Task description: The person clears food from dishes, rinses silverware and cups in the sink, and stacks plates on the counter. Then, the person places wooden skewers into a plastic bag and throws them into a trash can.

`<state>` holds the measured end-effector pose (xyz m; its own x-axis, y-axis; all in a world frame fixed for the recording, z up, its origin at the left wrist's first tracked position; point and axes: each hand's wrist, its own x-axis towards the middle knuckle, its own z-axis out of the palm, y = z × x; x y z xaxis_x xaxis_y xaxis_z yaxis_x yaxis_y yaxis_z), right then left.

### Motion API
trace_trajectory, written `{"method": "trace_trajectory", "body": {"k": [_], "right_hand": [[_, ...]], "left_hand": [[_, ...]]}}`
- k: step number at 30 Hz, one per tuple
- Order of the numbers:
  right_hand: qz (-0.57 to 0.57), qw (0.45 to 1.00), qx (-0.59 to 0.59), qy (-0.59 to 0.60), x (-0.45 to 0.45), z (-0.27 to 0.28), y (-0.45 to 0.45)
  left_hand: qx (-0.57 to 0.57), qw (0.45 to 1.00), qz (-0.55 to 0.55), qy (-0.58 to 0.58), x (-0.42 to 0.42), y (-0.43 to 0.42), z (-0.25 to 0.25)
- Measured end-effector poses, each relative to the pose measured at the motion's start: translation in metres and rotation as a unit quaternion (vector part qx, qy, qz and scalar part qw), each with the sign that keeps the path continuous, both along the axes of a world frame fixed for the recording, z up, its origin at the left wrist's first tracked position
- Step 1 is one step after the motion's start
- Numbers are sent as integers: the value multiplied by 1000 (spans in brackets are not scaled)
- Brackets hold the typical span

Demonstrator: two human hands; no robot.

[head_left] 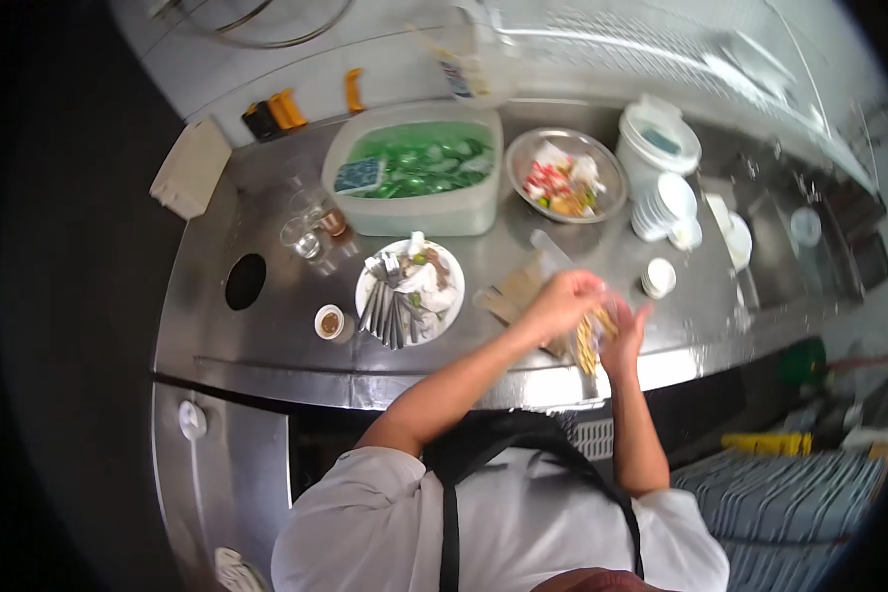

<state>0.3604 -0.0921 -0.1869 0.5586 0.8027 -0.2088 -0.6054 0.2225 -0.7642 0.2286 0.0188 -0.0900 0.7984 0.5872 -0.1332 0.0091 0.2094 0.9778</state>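
Over the steel counter's right half, my left hand [565, 304] is closed in a pinch near my right hand [624, 338]; what it grips is too small to tell. The fingers of my right hand are apart, with a yellowish braided-looking piece [587, 345] just left of its palm. Beneath and left of my hands lie brown paper-like pieces [516, 292] and a clear plastic item [551, 250], partly hidden. A white plate [455, 314] farther left bears forks, knives, napkins and food scraps. White cups [658, 278] stand right of my hands.
At the back are a tub [414, 219] of green liquid, a steel bowl [617, 187] of scraps, a white bucket [651, 158] and stacked cups [664, 205]. Glasses [306, 240] and a sauce cup [331, 322] stand left. The sink [784, 252] is right; the counter has a round hole [246, 282].
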Motion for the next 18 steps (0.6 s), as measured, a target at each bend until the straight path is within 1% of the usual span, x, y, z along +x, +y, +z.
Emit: {"method": "trace_trajectory", "body": {"k": [1, 2, 3, 4, 5, 6, 8, 9, 10, 11, 12, 13, 14, 15, 17, 18], "right_hand": [[-36, 998, -41, 11, 0, -7, -10], [-13, 1000, 2, -1, -2, -17, -22], [-54, 997, -38, -28, -4, -30, -33], [-47, 994, -28, -96, -1, -51, -42], [-52, 989, -34, -136, -6, -54, -48], [-59, 982, -39, -176, -10, -55, -52], [-68, 960, -86, -259, -16, -52, -57], [-75, 945, -110, -298, -20, -46, -58], [-100, 935, -128, -315, -22, -39, -59], [-126, 924, -146, -330, -25, -31, -61], [-153, 912, -164, -344, -28, -29, -62], [-182, 909, -153, -342, -26, -32, -67], [-224, 905, -161, -324, -26, -30, -73], [-242, 895, -179, -330, -28, -26, -82], [-284, 866, -211, -353, -35, -24, -102], [-309, 848, -224, -369, -39, -29, -115]], "left_hand": [[26, 999, -8, 18, -3, -2, -8], [50, 998, -18, 39, -8, -3, -14], [73, 995, -34, 53, -12, -5, -20], [96, 991, -53, 69, -16, -6, -27], [119, 986, -75, 86, -18, -2, -28], [182, 973, -94, 102, -24, 5, -23], [309, 932, -137, 132, -39, 27, -10], [336, 930, -95, 115, -40, 50, -1], [273, 962, 21, 24, -39, 78, -2], [265, 963, 58, -7, -44, 118, 22], [278, 951, 129, -33, -45, 164, 39], [101, 978, 155, -98, -58, 200, 77], [136, 969, 205, -2, -64, 246, 98], [219, 932, 288, -22, -53, 303, 86], [216, 935, 282, 24, -58, 376, 101], [270, 914, 297, 51, -52, 415, 92]]}}
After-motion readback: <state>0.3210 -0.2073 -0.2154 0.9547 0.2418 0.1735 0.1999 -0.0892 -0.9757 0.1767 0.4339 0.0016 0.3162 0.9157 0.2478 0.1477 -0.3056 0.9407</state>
